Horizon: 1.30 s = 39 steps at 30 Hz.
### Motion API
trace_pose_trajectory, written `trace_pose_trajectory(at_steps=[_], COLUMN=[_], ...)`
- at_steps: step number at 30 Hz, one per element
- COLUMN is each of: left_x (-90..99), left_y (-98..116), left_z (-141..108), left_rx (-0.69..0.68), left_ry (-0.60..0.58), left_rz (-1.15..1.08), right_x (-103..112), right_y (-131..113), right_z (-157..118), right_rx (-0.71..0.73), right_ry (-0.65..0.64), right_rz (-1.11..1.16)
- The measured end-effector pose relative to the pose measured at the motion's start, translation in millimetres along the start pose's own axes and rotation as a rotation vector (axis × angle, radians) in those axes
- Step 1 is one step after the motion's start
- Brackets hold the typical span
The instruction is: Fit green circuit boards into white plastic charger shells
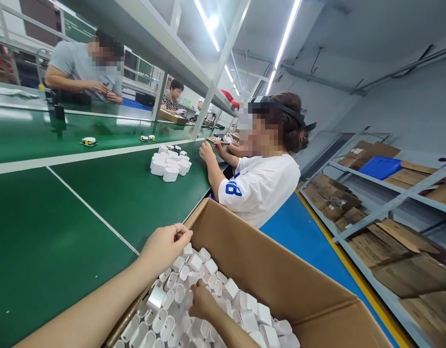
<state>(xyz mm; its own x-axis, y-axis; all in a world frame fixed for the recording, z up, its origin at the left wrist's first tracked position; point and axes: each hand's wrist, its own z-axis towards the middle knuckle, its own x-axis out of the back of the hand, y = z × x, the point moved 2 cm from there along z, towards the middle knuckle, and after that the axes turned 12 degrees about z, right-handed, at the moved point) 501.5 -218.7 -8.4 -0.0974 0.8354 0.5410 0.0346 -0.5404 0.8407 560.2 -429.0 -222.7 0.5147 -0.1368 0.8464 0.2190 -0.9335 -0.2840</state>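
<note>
Two bare hands are held apart at an open cardboard box point(277, 270) loosely filled with hollow white plastic earbud cases point(208, 295). The left hand point(165, 247), wearing a ring, curls just beside the box's rim, and whether it holds anything is hidden. The right hand point(203, 300) lies down among the cases; its grip cannot be told. The box sits against the edge of a green workbench point(74, 217), apparently keeping the cases within easy reach. On the bench, a small cluster of white cases point(168, 164) rests near a seated co-worker point(261, 188), seemingly gathered within reach of that person's hands point(207, 152). Metal shelves point(390, 193) hold flattened cardboard.
</note>
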Motion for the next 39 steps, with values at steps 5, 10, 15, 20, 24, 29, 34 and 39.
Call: trace_pose_trajectory(at_steps=[5,10,15,20,24,29,34,39], left_x=[-1.5,-3.8,-5.6,-6.1,-5.0,-4.3,-4.2,-3.5], left_y=[-0.8,-2.5,-3.5,-4.2,-3.2,-2.5,-3.1,-2.4], left_z=[0.8,2.9,4.3,6.2,6.7,6.7,7.6,6.7], left_rx=[0.01,0.014,0.011,0.016,0.023,0.03,0.038,0.045], left_ry=[0.004,0.012,0.019,0.031,0.034,0.036,0.03,0.028], left_rz=[0.027,0.025,0.023,0.037,0.056,0.068,0.072,0.08], right_x=[-26.1,-20.6,-1.8,-1.6,-9.5,-11.4,-3.7,-9.0], right_y=[-19.7,-12.2,-10.9,-32.3,-48.5,-43.9,-21.1,-19.2], right_z=[9.1,4.8,-0.8,19.3,38.8,39.5,25.6,23.9], right_rx=[0.014,0.15,0.446,0.69,0.743,0.776,0.782,0.755], right_ry=[0.017,0.015,-0.051,-0.187,-0.24,-0.228,-0.223,-0.207], right_rz=[-0.008,-0.032,-0.151,-0.261,-0.335,-0.422,-0.515,-0.587])
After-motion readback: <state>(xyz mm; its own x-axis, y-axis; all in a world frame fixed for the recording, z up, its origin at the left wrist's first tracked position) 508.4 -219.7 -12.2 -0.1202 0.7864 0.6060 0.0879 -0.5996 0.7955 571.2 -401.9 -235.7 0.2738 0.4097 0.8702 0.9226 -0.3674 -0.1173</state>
